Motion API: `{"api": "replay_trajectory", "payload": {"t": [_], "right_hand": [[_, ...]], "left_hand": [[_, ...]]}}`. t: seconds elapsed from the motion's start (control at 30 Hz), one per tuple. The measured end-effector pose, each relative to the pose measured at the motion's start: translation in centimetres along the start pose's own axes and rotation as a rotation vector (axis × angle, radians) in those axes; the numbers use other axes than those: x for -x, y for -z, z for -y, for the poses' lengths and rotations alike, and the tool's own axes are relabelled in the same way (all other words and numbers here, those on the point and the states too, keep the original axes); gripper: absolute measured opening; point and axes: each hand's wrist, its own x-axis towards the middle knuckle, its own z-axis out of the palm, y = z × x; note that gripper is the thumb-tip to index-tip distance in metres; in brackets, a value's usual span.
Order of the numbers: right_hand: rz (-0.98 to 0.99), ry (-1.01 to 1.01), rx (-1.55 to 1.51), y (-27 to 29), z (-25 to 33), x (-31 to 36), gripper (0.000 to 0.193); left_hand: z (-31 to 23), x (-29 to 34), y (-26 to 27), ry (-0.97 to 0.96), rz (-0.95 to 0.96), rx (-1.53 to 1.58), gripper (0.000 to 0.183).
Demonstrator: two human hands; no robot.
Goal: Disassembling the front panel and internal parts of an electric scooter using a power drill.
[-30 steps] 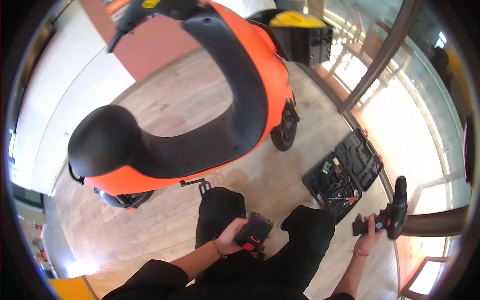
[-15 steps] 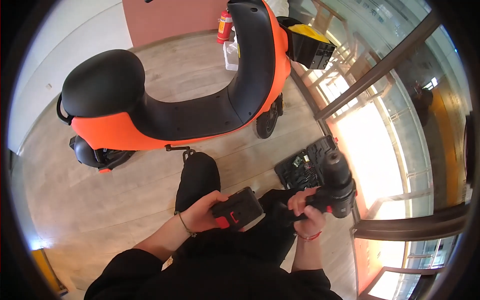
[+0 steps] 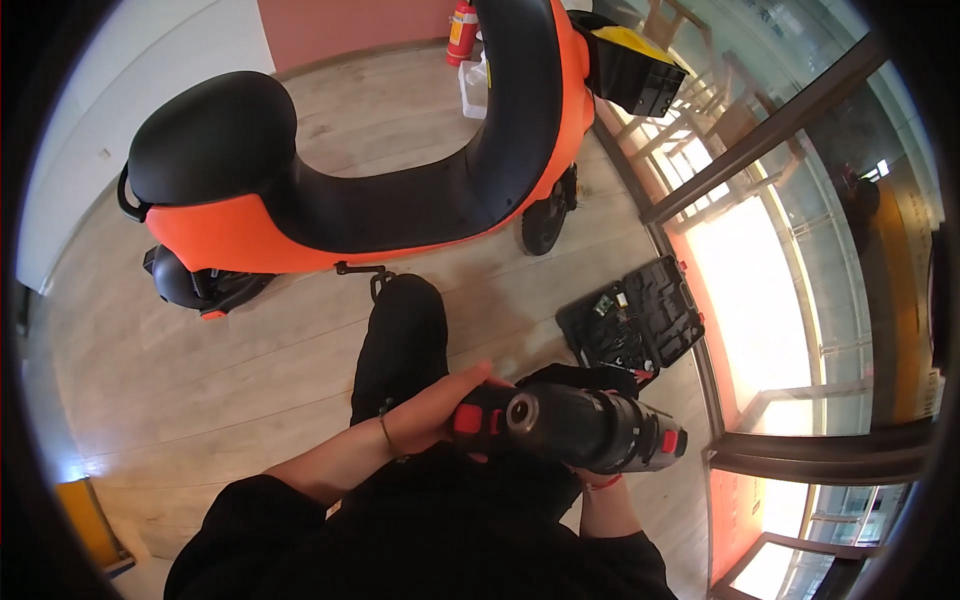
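A black cordless drill (image 3: 585, 430) lies across the front of my lap, its chuck pointing left and up toward me. Behind it my right hand (image 3: 592, 476) is closed on the handle; the fingers are mostly covered by the drill body. In my left hand (image 3: 432, 408) is a black battery pack (image 3: 478, 422) with a red latch, the fingers wrapped round it. The pack sits right beside the drill, below the chuck end. Whether it touches the handle is hidden.
An orange and black scooter (image 3: 380, 215) stands across the floor ahead. An open black tool case (image 3: 635, 320) with small tools lies at the right, by the glass wall (image 3: 745, 290). A red fire extinguisher (image 3: 461, 35) and a white bag (image 3: 473, 90) stand beyond the scooter.
My right hand has swung the drill left and turned it, from upright to pointing left. My left hand has moved the battery pack slightly right, so both are now together. The tool case shows more fully.
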Motion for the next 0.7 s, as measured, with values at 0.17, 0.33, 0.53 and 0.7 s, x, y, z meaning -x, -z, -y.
{"api": "replay_trajectory", "payload": {"t": [0.17,0.33,0.53,0.7], "right_hand": [[-0.136,-0.032,0.324,-0.9,0.0,1.1,0.035],[-0.520,-0.020,1.383,-0.3,-1.8,4.5,0.058],[-0.221,0.030,0.980,-7.1,-2.8,0.7,0.049],[-0.319,-0.154,0.510,-6.6,-3.0,1.9,0.021]], "left_hand": [[3.4,-2.2,1.4,-0.070,-0.092,-0.085,0.055],[1.8,-0.6,-2.9,-0.283,-0.318,-0.090,0.039],[1.3,-0.7,-3.0,-0.417,-0.379,-0.019,0.029],[4.8,-0.3,-2.0,-0.149,-0.207,-0.103,0.029]]}}
